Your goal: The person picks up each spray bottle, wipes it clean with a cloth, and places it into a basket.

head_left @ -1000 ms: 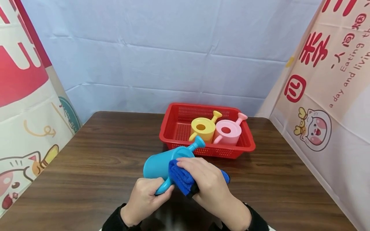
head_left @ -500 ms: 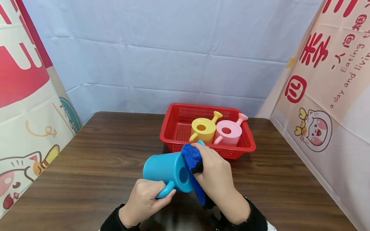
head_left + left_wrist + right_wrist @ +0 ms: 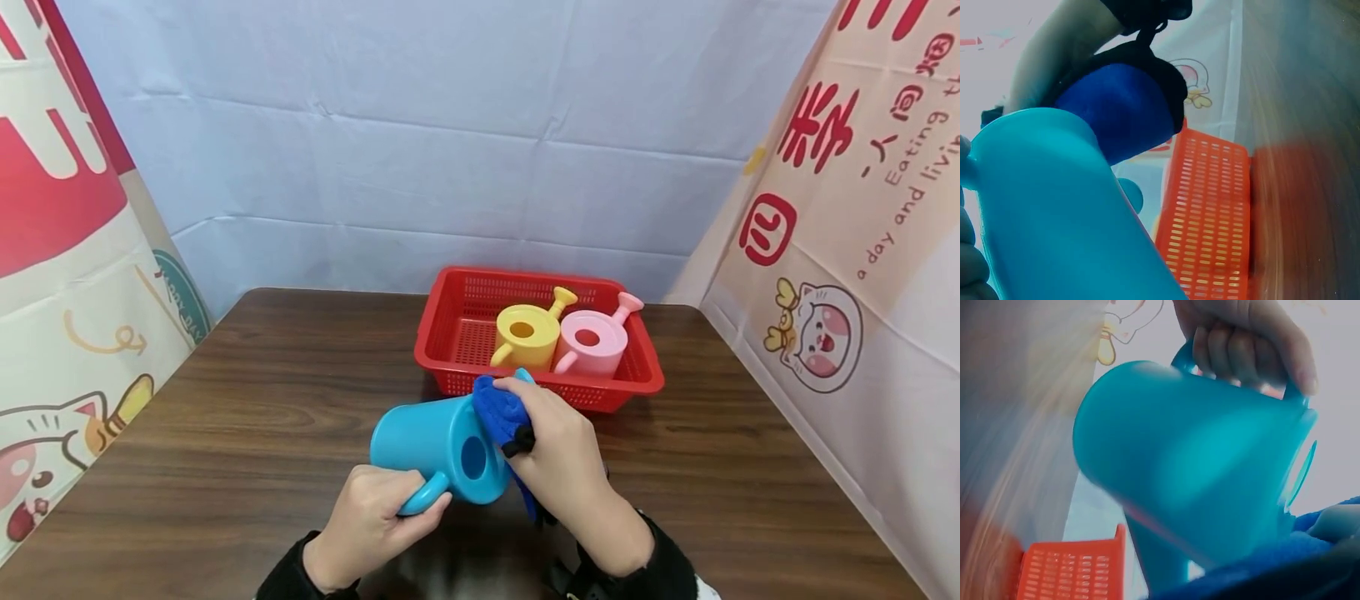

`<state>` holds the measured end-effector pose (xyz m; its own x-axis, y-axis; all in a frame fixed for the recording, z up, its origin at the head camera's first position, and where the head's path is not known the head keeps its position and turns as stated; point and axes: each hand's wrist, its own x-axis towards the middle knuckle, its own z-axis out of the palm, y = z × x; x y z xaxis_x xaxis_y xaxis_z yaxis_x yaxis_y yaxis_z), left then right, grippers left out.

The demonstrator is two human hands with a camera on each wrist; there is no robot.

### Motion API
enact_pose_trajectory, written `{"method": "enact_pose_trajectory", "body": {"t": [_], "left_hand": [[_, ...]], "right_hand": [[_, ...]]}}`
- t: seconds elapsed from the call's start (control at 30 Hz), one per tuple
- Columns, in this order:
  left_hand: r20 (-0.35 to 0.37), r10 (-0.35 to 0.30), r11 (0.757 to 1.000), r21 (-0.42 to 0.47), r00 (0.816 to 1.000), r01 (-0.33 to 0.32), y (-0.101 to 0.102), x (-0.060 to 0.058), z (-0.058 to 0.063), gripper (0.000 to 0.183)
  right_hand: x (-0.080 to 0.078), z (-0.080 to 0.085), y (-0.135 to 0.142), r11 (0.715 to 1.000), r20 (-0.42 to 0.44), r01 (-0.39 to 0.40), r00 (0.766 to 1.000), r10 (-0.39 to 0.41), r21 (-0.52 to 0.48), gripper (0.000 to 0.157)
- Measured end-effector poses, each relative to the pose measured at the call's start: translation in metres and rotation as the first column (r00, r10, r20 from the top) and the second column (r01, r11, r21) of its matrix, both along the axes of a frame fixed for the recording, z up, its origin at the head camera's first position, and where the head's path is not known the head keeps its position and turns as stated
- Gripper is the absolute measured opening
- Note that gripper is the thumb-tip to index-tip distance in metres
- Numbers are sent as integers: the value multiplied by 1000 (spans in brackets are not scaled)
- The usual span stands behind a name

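A light-blue toy watering can [image 3: 423, 433] is held tilted on its side above the table, its round opening turned toward the right. My left hand [image 3: 378, 517] grips its handle, with the fingers curled round it in the right wrist view. My right hand [image 3: 558, 450] holds a blue cloth [image 3: 501, 408] with black edging against the can's top rim, by the spout. Most of the spout is hidden behind cloth and hand; only its tip [image 3: 523, 375] shows. In the left wrist view the cloth [image 3: 1122, 109] hangs beside the can's body [image 3: 1060, 206].
Behind the hands a red plastic basket [image 3: 457, 367] stands on the dark wooden table [image 3: 262, 433]. Inside it are a yellow watering can [image 3: 536, 346] and a pink watering can [image 3: 600, 354], side by side. A pale cloth backdrop [image 3: 420, 150] hangs behind the table, with printed curtains at both sides.
My right hand has moved the cloth from the front of the can's top up toward the spout, baring the round opening. The can has turned so its top faces more to the right.
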<state>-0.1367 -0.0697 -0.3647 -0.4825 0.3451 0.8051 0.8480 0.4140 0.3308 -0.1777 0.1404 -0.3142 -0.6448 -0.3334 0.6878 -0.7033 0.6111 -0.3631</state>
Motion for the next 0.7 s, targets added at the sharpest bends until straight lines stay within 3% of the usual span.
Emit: {"method": "enact_pose_trajectory", "body": {"t": [0.17,0.37,0.47,0.6,0.7], "left_hand": [[-34,-2,1000,14,999,3,0,-2,-3,41],[-75,-1,998,56,997,5,-3,-5,-7,40],[-71,-9,997,81,997,15,-5,-6,-8,40],[-48,-26,993,112,999,32,-7,-6,-8,40],[-21,-32,991,126,999,35,-7,-6,-8,39]], "right_hand": [[11,2,-5,988,-126,-151,980,153,26,73],[21,2,-7,945,-131,-319,936,326,68,76],[22,1,-6,916,-144,-394,904,402,77,66],[22,-2,-1,887,-151,-450,874,462,103,58],[21,-4,5,874,-137,-470,865,483,122,61]]}}
